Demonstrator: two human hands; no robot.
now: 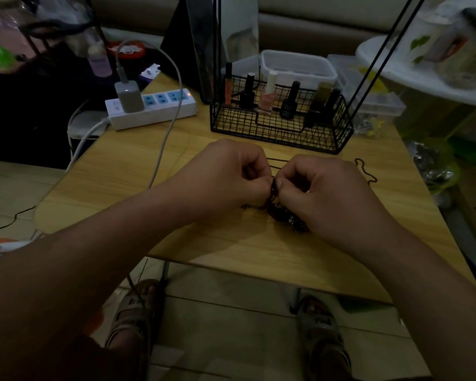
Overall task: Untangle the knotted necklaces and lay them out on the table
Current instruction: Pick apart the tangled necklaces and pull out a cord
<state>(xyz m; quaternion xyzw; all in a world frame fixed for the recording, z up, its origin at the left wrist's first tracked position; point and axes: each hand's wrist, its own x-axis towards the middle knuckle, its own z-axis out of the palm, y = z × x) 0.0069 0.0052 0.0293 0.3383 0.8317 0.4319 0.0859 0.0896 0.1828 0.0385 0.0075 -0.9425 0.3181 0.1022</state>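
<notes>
knot pinched between both hands, low over the table

the table (127,171) is used as the work surface, and the tangle is kept over its middle so that whatever is freed can be laid down at once. the far edge is taken up by a wire basket (275,133) of bottles (289,101) and a power strip (160,111), from which a cable (165,138) is run down the left side. the work is held in front of these, presumably so that no strand is caught on wire or plug.

the left hand (226,174) and the right hand (333,188) are brought together knuckle to knuckle, fingers curled. by each, a dark strand is pinched between thumb and fingertips where the hands meet, a hold judged to be meant for teasing one loop out of another. which strand is taken by which hand cannot be told in this dim light.

the necklaces (285,217) are seen as a dark beaded clump just below the pinch, beside the right hand; whether the wood is touched cannot be confirmed. one thin cord (367,174) is trailed loose on the table to the right, and is judged to be a length drawn clear. nothing is laid out in full yet.
</notes>
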